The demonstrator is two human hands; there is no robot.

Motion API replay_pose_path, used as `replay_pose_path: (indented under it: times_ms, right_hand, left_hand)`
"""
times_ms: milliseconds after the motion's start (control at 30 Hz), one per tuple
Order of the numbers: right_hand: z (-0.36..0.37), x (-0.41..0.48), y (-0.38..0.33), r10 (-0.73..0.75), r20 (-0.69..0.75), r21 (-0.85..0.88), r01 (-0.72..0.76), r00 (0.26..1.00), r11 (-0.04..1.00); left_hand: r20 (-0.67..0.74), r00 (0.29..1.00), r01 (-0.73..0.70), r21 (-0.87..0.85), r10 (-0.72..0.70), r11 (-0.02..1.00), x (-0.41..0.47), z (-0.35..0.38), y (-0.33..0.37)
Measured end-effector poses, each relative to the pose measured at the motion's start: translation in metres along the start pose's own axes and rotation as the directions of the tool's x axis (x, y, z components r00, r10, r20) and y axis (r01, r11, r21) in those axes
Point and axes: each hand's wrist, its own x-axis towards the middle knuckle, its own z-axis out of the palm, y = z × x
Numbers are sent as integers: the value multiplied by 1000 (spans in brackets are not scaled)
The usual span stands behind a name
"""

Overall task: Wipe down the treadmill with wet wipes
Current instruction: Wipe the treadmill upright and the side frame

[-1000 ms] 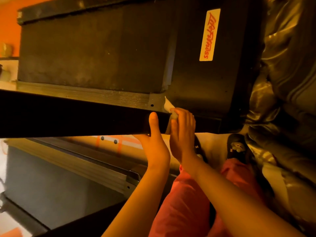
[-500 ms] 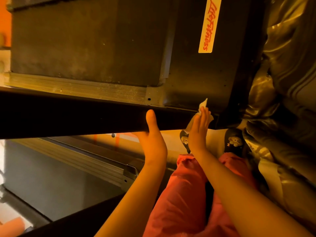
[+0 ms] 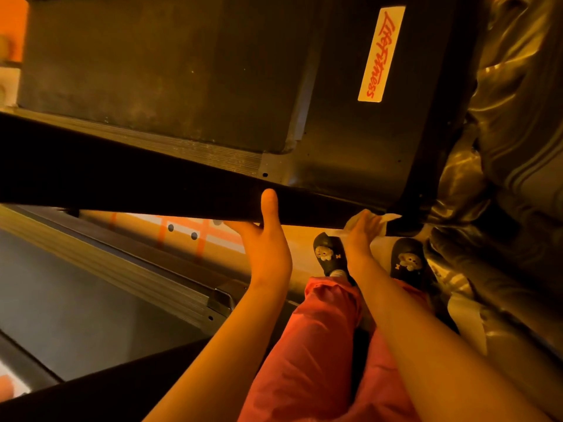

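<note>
Main worry, starting closest to the camera: the person's shoes [image 3: 327, 254] sit right under the edge being cleaned, so a drip or a dropped wet wipe [image 3: 385, 220] would likely land on them or on the pink trousers [image 3: 304, 360]. The wipe is bunched, with a loose flap poking out right of centre frame. If that flap catches the corner of the frame, my guess is it tears or gets pulled free. It's also only touching the bottom lip, so the face above could easily get skipped.

Pose-wise, the left grip [image 3: 268, 242] clamps the black side rail [image 3: 152, 190] mid-frame, thumb pointing up its side face and fingers tucked underneath, looks like bracing. Just to its right, the right grip [image 3: 361, 231] has the wipe grasped and pushed up against the rail's lower edge, near the corner.

Further back, the treadmill [image 3: 152, 71] belt looks dusty, and the Life Fitness sticker [image 3: 380, 53] sits upper right with nothing touching it.
</note>
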Motion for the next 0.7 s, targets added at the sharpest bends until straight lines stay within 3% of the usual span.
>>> replay_pose_path:
  times_ms: [100,200,267,333,600,700]
  right_hand:
    - [0,-3,1,-5,15,-13,6,1000,1000]
    - [-9,-16,-2,-149,114,-128,164,982,978]
    - [-10,-30,-12,-312,158,-162,336,937,928]
    - [-3,-48,-29,-385,174,-119,408,906,905]
    - [12,-144,-76,-575,351,-3,615,739,789]
    - [12,-164,-86,-616,423,-32,690,664,723]
  left_hand:
    - [-6,997,-78,-18,78,997,2,0,-4]
    - [-13,992,-126,-31,126,991,4,-1,-8]
    - [-5,991,-136,-53,136,989,4,-2,-10]
    - [13,992,-122,-44,123,992,5,-2,-10]
    - [120,986,-104,-123,119,987,-3,-13,-11]
    - [182,979,-65,-167,96,984,-11,-22,-7]
